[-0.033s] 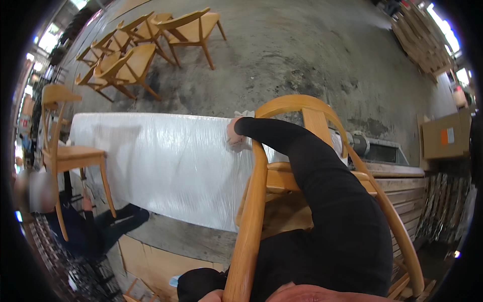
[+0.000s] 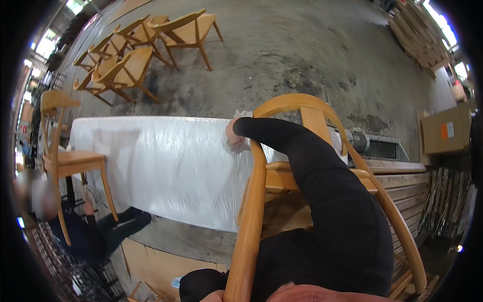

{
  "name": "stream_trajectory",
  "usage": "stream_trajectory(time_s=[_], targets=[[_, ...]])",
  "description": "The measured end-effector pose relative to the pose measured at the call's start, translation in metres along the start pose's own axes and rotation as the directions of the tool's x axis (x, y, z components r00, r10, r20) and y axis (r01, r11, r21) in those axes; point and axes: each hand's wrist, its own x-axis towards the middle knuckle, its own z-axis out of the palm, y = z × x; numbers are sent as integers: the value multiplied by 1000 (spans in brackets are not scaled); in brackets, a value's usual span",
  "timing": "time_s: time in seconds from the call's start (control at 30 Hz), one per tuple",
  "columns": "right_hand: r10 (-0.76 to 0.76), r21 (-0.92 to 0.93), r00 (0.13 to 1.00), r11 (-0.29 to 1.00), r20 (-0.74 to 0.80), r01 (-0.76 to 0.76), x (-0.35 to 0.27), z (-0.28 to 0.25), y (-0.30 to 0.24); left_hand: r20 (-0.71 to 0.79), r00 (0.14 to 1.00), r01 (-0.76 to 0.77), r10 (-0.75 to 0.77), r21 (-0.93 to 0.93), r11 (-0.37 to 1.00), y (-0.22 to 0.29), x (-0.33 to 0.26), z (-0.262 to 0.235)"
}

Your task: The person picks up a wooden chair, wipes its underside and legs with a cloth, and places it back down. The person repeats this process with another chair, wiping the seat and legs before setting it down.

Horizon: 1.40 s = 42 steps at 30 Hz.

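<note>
A light wooden chair point(image 2: 242, 236) with a curved top rail stands tilted in front of me, over the near end of a table wrapped in clear plastic film point(image 2: 166, 168). Across its frame reaches my black-sleeved right arm. My right hand point(image 2: 233, 135) is closed on a crumpled whitish cloth point(image 2: 243, 115), against the outer side of the chair's curved rail. Only part of my left hand point(image 2: 214, 296) shows at the lower edge, closed against the same rail lower down; its fingers are mostly hidden.
Another wooden chair point(image 2: 75, 157) stands at the table's left end, beside a person point(image 2: 83, 234) in dark clothes. Several wooden chairs point(image 2: 136, 65) are grouped on the concrete floor, far left. A cardboard box point(image 2: 447, 132) and stacked slats point(image 2: 395, 186) are on the right. Flat cardboard point(image 2: 166, 264) lies below.
The view has shifted very slightly, so the table and far chairs sit a little differently. Both my hands keep their places on the chair.
</note>
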Motion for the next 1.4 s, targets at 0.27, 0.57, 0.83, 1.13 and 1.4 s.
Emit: stream_trajectory(time_s=[0.27, 0.57, 0.83, 1.13, 1.4], targets=[[300, 273, 817, 945, -492, -183, -83, 27, 102, 238, 965, -69, 107, -162, 984, -14, 4, -31], [740, 462, 625, 658, -248, -595, -208, 33, 136, 391, 912, 95, -121, 87, 992, 8, 13, -26], [330, 363, 680, 926, -655, -101, -225, 15, -70, 77, 997, -16, 4, 161, 987, 2, -13, -10], [309, 283, 326, 951, -893, -126, -360, 93, -172, -6, 997, 71, -71, 180, 981, 4, -13, 0], [-58, -72, 83, 980, -995, -187, -253, 158, -232, 55, 972, 204, -231, 298, 932, 26, -12, 4]])
